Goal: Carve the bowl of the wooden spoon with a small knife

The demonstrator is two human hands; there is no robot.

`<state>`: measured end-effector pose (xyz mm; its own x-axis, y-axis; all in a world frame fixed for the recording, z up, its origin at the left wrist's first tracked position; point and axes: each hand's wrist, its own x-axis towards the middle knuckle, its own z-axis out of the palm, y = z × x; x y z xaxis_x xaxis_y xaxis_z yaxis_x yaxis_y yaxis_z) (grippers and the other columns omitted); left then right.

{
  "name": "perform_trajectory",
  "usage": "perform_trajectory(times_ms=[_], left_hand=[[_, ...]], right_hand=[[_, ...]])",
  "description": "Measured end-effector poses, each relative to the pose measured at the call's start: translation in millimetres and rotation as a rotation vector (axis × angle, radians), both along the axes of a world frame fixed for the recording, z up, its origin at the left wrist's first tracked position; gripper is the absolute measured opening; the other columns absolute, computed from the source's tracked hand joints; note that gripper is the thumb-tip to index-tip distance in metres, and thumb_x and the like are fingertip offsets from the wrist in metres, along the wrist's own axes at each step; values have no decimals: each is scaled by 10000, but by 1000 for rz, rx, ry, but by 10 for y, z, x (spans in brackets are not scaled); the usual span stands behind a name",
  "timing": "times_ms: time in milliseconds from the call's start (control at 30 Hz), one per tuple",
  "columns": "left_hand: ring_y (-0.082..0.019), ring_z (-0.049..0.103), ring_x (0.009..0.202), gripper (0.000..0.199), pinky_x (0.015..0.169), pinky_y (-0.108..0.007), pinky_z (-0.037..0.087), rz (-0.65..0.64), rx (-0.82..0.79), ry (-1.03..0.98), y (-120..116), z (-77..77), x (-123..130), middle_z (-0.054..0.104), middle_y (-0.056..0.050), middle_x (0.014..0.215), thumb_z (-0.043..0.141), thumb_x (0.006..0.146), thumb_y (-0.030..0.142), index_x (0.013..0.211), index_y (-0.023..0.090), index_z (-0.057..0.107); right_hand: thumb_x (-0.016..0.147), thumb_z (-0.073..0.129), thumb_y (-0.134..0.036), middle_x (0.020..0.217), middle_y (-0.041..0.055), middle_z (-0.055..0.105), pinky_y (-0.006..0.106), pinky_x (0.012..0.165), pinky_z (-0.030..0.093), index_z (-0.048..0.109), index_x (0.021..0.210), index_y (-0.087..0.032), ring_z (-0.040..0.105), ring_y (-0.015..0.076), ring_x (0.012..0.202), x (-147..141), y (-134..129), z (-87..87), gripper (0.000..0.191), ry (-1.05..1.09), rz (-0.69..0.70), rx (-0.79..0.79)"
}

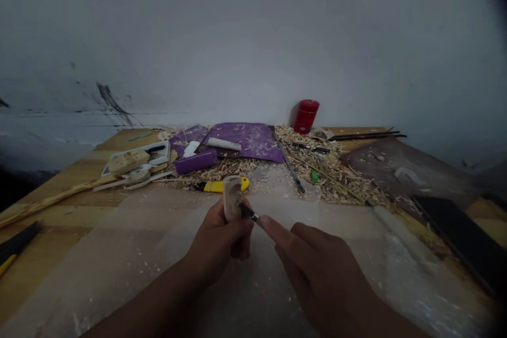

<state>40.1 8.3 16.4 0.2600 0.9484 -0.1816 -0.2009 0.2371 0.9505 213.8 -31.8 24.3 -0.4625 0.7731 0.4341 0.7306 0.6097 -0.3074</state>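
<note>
From where I stand, an open white tray (158, 152) sits at about ten o'clock from the hands, holding a pale wooden block (129, 162) that lies across it, with a dark sliver of something beside the block; a red canister (306, 116) stands against the wall near twelve o'clock, closed, so its contents stay hidden; the person's left hand (216, 243) is clenched around a pale carved wooden piece (232, 198), which stands upright out of the fist, just in front of the person, its surface rounded and roughly cut; a small black-handled tool (247, 212) with a metal collar pokes out by that fist, though I cannot tell which hand has hold of it; the right hand (320, 269) is held open, its fingers stretched out loosely, with the index fingertip (263, 222) just beside the tool's collar; wood shavings (317, 163) lie heaped from twelve to two o'clock, around a steel file (289, 166); a yellow utility knife (222, 185) lies at twelve o'clock, just beyond the carved piece; a purple sheet (245, 140) lies further back, with a purple cylinder (196, 161) at its near edge.
</note>
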Motion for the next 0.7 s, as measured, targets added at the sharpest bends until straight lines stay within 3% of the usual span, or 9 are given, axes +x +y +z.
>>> perform_trajectory(times_ms=[133, 267, 400, 700], left_hand=[[-88, 442, 354, 148, 390, -210, 307, -5, 9, 14, 0, -2, 2, 484, 73, 404, 542, 655, 117, 762, 191, 472], [-68, 373, 323, 148, 358, -201, 299, 23, 13, 43, 5, 18, 25, 427, 96, 384, 521, 614, 91, 712, 191, 475], [-51, 351, 327, 161, 356, -185, 297, 82, 22, 162, 7, 37, 42, 408, 106, 402, 519, 570, 80, 670, 194, 464], [-44, 318, 303, 186, 327, -169, 251, 150, -46, 127, -52, 29, 128, 379, 112, 384, 463, 518, 71, 642, 203, 421]], right_hand=[[827, 349, -125, 634, 8, 530, 250, 460, 344, 389, 1273, -203, 499, 143, 511, -1, -17, 28, 455, -66, 10, 42], [804, 347, -117, 594, 4, 526, 252, 419, 320, 431, 1242, -186, 485, 138, 444, 14, -31, 88, 451, -105, 8, 88], [788, 342, -119, 575, 5, 531, 267, 402, 290, 454, 1211, -170, 484, 145, 420, 29, -46, 116, 440, -163, 15, 133], [796, 320, -111, 584, -5, 518, 270, 436, 267, 352, 1240, -145, 469, 142, 462, -34, -66, -91, 446, -134, 0, 186]])
